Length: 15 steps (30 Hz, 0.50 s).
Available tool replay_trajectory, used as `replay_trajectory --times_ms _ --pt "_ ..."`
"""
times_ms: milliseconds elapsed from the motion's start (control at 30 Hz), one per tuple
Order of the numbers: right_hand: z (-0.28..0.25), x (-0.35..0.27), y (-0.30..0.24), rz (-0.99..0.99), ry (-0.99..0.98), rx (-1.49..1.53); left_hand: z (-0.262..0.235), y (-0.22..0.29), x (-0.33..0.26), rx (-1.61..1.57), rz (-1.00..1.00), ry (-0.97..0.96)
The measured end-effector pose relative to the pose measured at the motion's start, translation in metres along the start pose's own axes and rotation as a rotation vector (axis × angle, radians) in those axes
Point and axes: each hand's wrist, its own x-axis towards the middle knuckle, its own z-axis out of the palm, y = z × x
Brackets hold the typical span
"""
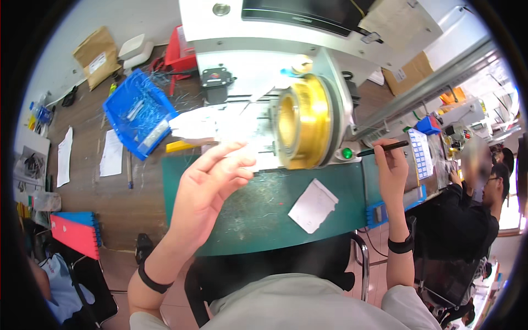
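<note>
Beside the golden spool (309,124), right hand (391,169) grips black rod (396,146), left hand's (204,187) hold unclear.

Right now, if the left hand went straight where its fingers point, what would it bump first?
Probably the gold spool, up and to the right of the left hand; glare hides the depth, so I can't be sure.

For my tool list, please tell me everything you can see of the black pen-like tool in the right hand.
The black pen-like tool is slim and straight, perhaps of plastic or coated metal. The right hand holds it in its fingers, almost level in the picture, right end slightly higher. Its narrow left end points toward the green button; whether it touches the button cannot be told.
</note>
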Motion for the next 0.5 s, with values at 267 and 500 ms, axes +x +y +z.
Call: replay_trajectory --times_ms 267,500 --pt "0.003 -0.011 -0.025 0.144 0.055 -0.102 -0.030 0.036 0.028 1.314 1.080 -0.161" --pt "-0.025 -0.021 -0.148 -0.216 -0.168 0.278 -0.028 0.037 0.033 1.343 1.233 -0.307"
